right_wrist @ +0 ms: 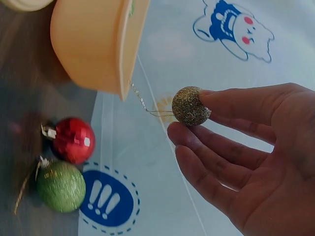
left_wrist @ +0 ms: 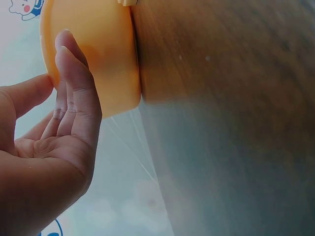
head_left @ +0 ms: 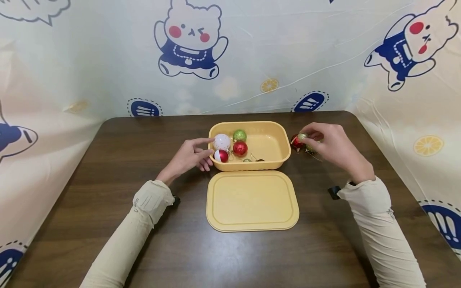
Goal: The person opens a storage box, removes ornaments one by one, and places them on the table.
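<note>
My right hand [head_left: 333, 144] pinches a small gold glitter bauble [right_wrist: 191, 106] between thumb and fingertips, just past the right end of the yellow plastic box [head_left: 279, 165]. A gold string trails from the bauble towards the box rim. On the table below that hand lie a shiny red bauble [right_wrist: 75, 140] and a green bauble [right_wrist: 61, 187]. My left hand [head_left: 189, 155] touches the box's left end, its fingers mostly straight along the wall. Inside the box sit a white bauble [head_left: 221, 142], a green glittery one [head_left: 239, 135], a red one [head_left: 240, 148] and a red-and-white one [head_left: 221, 155].
The yellow lid [head_left: 252, 201] lies flat right in front of the box on the dark wooden table [head_left: 173, 248]. A cloth with printed bears [head_left: 189, 40] hangs behind the table and along both sides. Small ornaments [head_left: 247, 160] lie along the box's near wall.
</note>
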{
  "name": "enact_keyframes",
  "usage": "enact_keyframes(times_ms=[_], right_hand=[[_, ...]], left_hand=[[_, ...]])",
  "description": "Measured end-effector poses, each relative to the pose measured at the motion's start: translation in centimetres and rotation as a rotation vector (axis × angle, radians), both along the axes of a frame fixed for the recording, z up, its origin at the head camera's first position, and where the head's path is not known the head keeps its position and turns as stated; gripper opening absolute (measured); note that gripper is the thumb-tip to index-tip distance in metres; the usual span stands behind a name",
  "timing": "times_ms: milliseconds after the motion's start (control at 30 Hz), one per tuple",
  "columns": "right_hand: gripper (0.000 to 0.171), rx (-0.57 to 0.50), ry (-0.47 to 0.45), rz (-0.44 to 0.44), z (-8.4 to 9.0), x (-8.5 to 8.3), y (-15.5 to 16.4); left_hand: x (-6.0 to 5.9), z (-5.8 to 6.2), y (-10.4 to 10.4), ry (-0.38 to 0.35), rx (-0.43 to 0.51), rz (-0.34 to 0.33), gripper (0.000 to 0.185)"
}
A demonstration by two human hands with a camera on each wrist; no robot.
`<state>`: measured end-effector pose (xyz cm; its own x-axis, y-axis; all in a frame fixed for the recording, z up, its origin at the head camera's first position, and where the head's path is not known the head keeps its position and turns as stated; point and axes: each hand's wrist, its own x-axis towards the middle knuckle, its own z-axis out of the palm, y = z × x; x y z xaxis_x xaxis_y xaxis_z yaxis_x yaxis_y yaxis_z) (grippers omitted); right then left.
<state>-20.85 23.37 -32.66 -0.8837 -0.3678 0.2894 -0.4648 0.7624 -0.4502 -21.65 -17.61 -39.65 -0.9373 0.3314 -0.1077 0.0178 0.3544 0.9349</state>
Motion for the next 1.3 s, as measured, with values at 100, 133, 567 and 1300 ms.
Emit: enact_keyframes(times_ms=[100,133,567,1300], right_hand=[[0.016,-0.004,0.014,-0.026,0.1,0.1,0.8],[0.016,0.0,0.018,-0.034,0.2,0.1,1.1],[0.018,0.028,0.06,-0.122,0.5,0.0,3.6],[0.017,0.082,-0.043,-0.153,-4.6,-3.1,7.8]], left_hand=[[-0.1,-0.2,0.1,0.001,-0.002,-0.004,0.049],[-0.1,-0.3,0.1,0.001,-0.002,-0.004,0.048],[-0.2,0.1,0.1,0.004,-0.011,-0.002,0.049],[0.0,-0.1,0.0,-0.005,-0.016,0.014,0.049]])
